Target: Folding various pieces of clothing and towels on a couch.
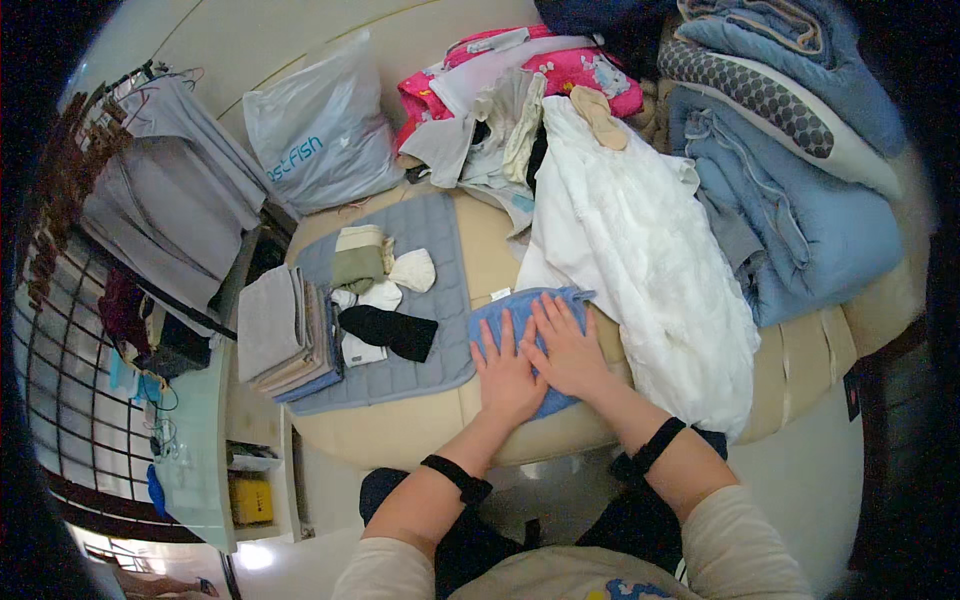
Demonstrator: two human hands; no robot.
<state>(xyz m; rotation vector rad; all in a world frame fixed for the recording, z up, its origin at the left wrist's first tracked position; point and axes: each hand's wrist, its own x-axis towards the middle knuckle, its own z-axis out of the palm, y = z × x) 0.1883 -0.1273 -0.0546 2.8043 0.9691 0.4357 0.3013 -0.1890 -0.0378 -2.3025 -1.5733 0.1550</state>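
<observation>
A blue cloth (486, 315) lies flat on the beige padded seat (375, 435) in front of me, with a small white tag at its upper left edge. My left hand (510, 375) presses flat on its left part, fingers spread. Palm down on its right part is my right hand (566, 345), its thumb side against my left hand. Neither hand grips the cloth; both cover much of its middle. Right of the cloth stretches a fluffy white garment (652, 262), which comes close to my right forearm.
Left, a grey quilted mat (442, 292) bears a stack of folded cloths (274, 322), a black sock (390, 332) and small folded items. Behind are a plastic bag (322, 127) and heaped clothes (480, 142). Folded blue bedding (810, 202) rises at right; a garment rack (172, 195) stands far left.
</observation>
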